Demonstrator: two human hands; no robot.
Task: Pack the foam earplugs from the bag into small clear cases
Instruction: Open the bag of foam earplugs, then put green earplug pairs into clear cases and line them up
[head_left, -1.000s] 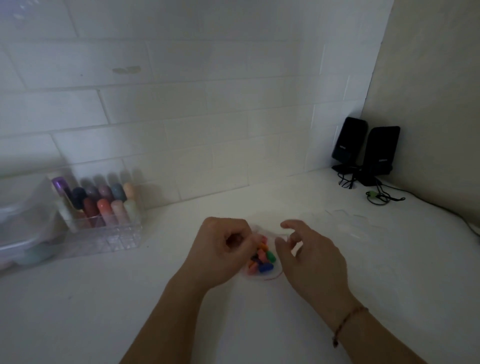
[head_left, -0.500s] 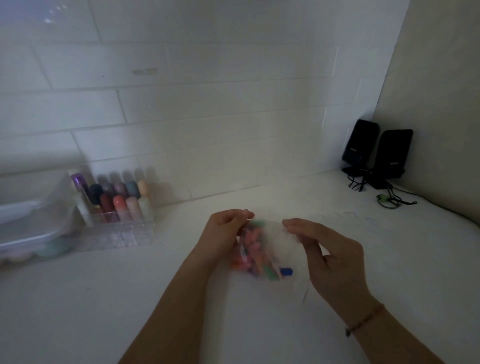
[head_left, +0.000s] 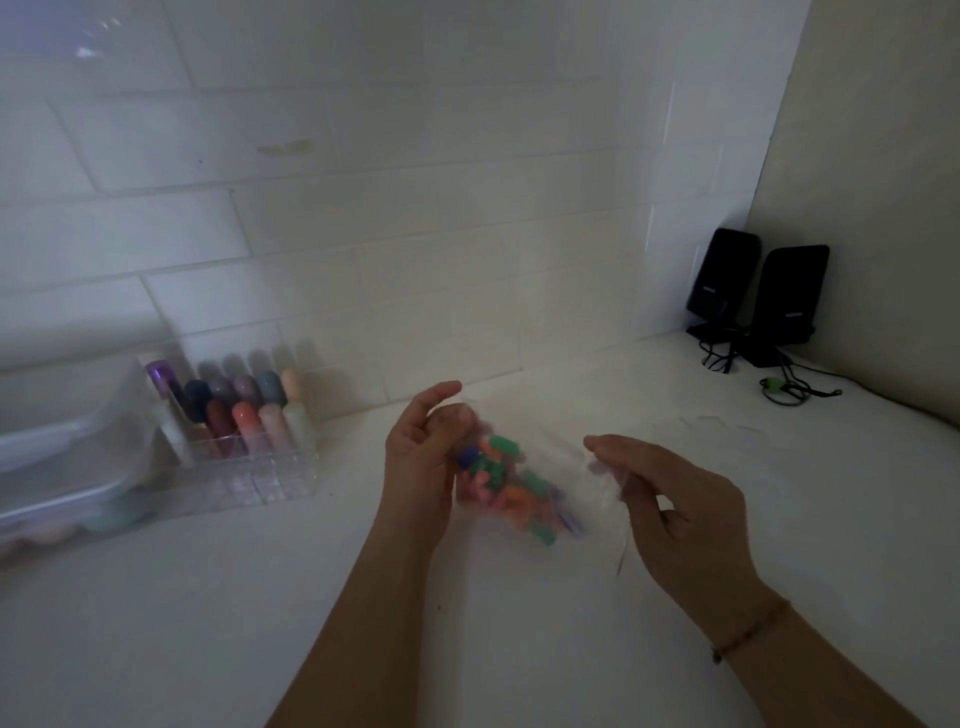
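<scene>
A white counter (head_left: 519, 649) is filling the lower view, running back to a tiled wall (head_left: 415, 208) and, on the right, a plain side wall (head_left: 883, 156) that is closing off the corner. Open counter is lying in front of the arms and to the right of them, out to the curving right edge. At far left a lidded tub (head_left: 67, 447) is sitting against the tiles, with a clear organiser (head_left: 244, 457) of coloured bottles just beside it. Two black speakers (head_left: 758, 296) are standing in the far right corner, their cables trailing onto the counter. Both hands are working above the counter at centre, holding a clear bag (head_left: 524, 483) off the surface between them. The left hand (head_left: 421, 457) is gripping the bag's upper left end with curled fingers, forefinger raised. The right hand (head_left: 685, 514) is pinching the thin film at the bag's right side between thumb and fingertips. The bag's long axis is slanting from upper left down to lower right, blurred. The earplugs (head_left: 504, 478), orange, green, pink and blue, are bunching inside it, close to the left hand.
</scene>
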